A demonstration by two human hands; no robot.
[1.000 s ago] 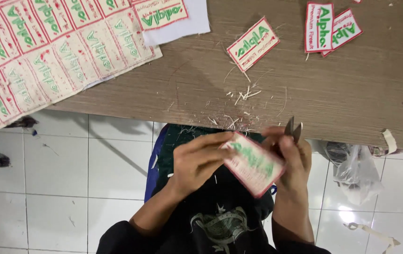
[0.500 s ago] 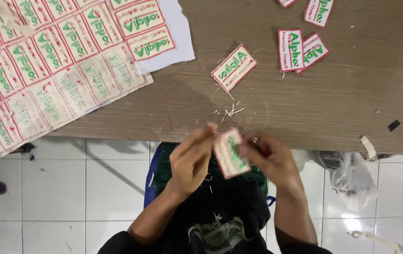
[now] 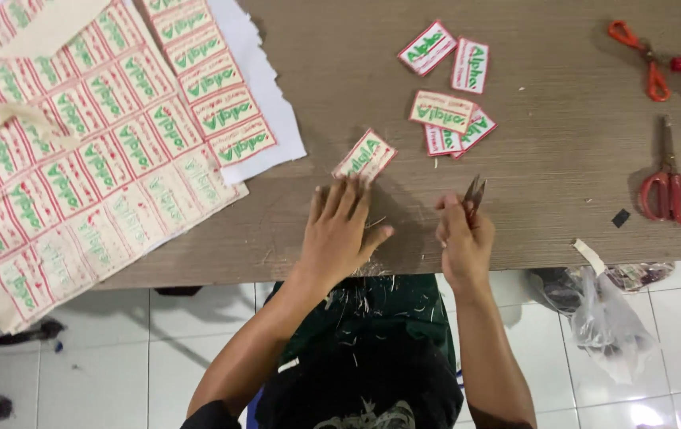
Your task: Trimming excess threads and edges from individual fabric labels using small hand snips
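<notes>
Now, in the head view, your left hand (image 3: pixel 339 234) lies flat with fingers spread on the wooden table (image 3: pixel 563 191), fingertips touching the cut-out patch (image 3: pixel 364 156) it held up half a second ago; so that piece looks finished and set down. Your right hand (image 3: pixel 461 238) stays closed around small thread snips (image 3: pixel 474 193), blades pointing up. As for containers, a clear plastic bag (image 3: pixel 607 318) hangs off the table edge; its contents cannot be made out.

Left hand (image 3: pixel 340 234) flat on the table (image 3: pixel 563 199) by a cut patch (image 3: pixel 365 156); right hand (image 3: pixel 463 242) grips snips (image 3: pixel 474 193)
</notes>
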